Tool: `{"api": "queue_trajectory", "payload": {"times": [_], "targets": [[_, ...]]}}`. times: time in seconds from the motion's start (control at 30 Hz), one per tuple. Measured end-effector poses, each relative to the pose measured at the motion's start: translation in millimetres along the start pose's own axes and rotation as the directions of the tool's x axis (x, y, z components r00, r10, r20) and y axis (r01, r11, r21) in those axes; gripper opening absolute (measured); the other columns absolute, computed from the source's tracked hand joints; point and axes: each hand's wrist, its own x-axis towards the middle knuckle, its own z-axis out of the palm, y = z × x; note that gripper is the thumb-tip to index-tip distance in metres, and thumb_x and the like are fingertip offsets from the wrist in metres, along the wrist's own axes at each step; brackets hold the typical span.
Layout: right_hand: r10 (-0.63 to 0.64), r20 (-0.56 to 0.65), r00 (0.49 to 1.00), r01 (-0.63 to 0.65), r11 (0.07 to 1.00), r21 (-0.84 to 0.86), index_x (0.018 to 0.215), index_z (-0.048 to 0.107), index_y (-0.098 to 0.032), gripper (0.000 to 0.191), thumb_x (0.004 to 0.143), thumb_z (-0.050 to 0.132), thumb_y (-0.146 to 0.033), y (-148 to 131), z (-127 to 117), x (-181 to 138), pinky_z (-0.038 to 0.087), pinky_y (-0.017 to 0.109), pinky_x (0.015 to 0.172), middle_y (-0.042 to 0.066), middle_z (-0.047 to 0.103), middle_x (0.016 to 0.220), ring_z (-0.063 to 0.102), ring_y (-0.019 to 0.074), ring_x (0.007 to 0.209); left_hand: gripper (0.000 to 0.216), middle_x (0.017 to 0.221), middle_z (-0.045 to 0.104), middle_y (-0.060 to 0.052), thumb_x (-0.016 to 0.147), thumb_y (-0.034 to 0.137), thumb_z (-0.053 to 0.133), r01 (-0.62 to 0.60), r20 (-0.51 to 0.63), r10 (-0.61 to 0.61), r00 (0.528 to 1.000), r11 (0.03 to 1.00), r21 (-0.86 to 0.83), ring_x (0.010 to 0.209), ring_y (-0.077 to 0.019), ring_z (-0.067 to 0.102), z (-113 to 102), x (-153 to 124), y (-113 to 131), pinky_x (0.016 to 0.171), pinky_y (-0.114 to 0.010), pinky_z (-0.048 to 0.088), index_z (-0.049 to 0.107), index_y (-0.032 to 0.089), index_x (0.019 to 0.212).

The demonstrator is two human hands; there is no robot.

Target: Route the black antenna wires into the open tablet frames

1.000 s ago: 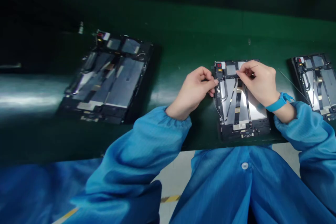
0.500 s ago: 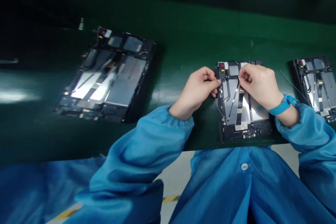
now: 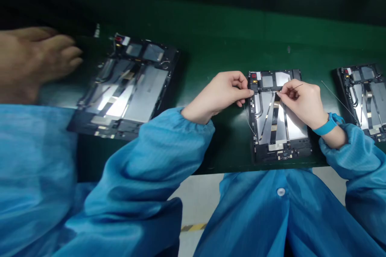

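An opened tablet (image 3: 279,128), its silver plates and dark flex strips showing, lies on the green belt (image 3: 217,44) in front of me. My left hand (image 3: 220,94) is at its upper left corner, fingers pinched on a thin wire (image 3: 250,125) that runs down the tablet's left edge. My right hand (image 3: 301,100) hovers over the upper middle of the tablet with thumb and forefinger pinched on the wire's other stretch, whose fine end sticks out to the right. A blue band circles the right wrist.
A second opened tablet (image 3: 126,88) lies at an angle to the left. A third opened tablet (image 3: 366,96) sits at the right edge, with a loose thin wire (image 3: 334,94) beside it. A co-worker's hand (image 3: 33,62) and blue sleeve are at the far left.
A co-worker's hand and sleeve have come into view at the left. My right hand has slid a little right and down over the tablet; my left hand keeps its pinch at the corner.
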Motion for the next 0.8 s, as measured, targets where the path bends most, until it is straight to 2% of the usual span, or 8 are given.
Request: {"api": "queue_trajectory", "payload": {"times": [0.1,0.2,0.3,0.4,0.53,0.67,0.8], "targets": [[-0.072,-0.038,0.997,0.074,0.996,0.04,0.084,0.07,-0.022,0.009,0.092,0.071,-0.019,-3.6,1.9,9.2,0.051,0.029,0.072,-0.002,0.073,0.08,0.063,0.014,0.07,0.025,0.058,0.059,0.004,0.077,0.002,0.075,-0.002,0.01,0.002,1.0,1.0,-0.018,0.046,-0.0069,0.057,-1.5,-0.5,-1.5,0.046,-0.016,0.045,0.057,0.017,0.07],[-0.092,-0.049,0.995,0.091,0.996,-0.019,0.088,0.07,-0.021,0.008,0.095,0.068,-0.018,-7.4,6.3,24.6,0.05,0.03,0.076,0.0,0.074,0.086,0.065,0.0151,0.076,0.026,0.059,0.058,0.005,0.075,0.002,0.078,0.011,0.01,-0.01,1.0,0.998,-0.058,0.047,-0.0071,0.057,-2.5,-0.9,-3.8,0.047,-0.017,0.046,0.057,0.018,0.072],[-0.068,0.043,0.997,0.073,0.989,-0.131,0.089,0.069,-0.021,0.012,0.094,0.063,-0.012,-9.1,9.6,35.3,0.047,0.029,0.076,0.0,0.072,0.084,0.064,0.0153,0.078,0.028,0.059,0.057,0.006,0.074,0.003,0.081,0.02,0.008,-0.02,1.0,0.997,-0.076,0.047,-0.0074,0.057,-2.0,-0.7,-5.3,0.048,-0.017,0.046,0.057,0.018,0.073],[-0.035,0.136,0.99,0.065,0.973,-0.221,0.088,0.068,-0.021,0.014,0.092,0.061,-0.009,-10.9,7.0,33.0,0.043,0.028,0.073,0.0,0.069,0.079,0.061,0.0152,0.075,0.027,0.059,0.058,0.005,0.075,0.003,0.079,0.029,0.008,-0.028,1.0,0.997,-0.07,0.048,-0.0079,0.058,0.6,-0.3,-6.0,0.048,-0.018,0.045,0.056,0.018,0.074],[-0.023,0.181,0.983,0.064,0.973,-0.224,0.086,0.068,-0.021,0.015,0.089,0.063,-0.007,-14.5,-5.0,17.3,0.043,0.028,0.071,-0.001,0.067,0.076,0.061,0.0152,0.072,0.026,0.058,0.058,0.004,0.075,0.003,0.075,0.012,-0.018,-0.012,1.0,1.0,-0.026,0.047,-0.0086,0.055,3.4,0.6,-5.9,0.047,-0.019,0.042,0.056,0.019,0.071],[0.0,0.182,0.983,0.026,0.99,-0.141,0.085,0.068,-0.022,0.013,0.085,0.066,-0.009,-12.3,-13.2,3.2,0.045,0.027,0.069,-0.003,0.067,0.073,0.061,0.0138,0.068,0.022,0.063,0.06,0.003,0.071,0.006,0.078,-0.064,-0.002,0.065,0.998,0.987,0.148,0.05,-0.0093,0.053,-1.9,4.2,0.7,0.05,-0.021,0.04,0.06,0.019,0.069],[0.041,0.135,0.99,-0.034,0.998,-0.058,0.082,0.068,-0.022,0.012,0.083,0.067,-0.01,-2.3,-11.1,-3.8,0.046,0.026,0.067,-0.005,0.067,0.07,0.058,0.0118,0.063,0.015,0.062,0.062,0.002,0.068,0.01,0.082,-0.183,0.074,0.168,0.983,0.883,0.432,0.065,-0.0148,0.06,-10.8,14.2,13.4,0.065,-0.023,0.042,0.07,0.019,0.066]]}}
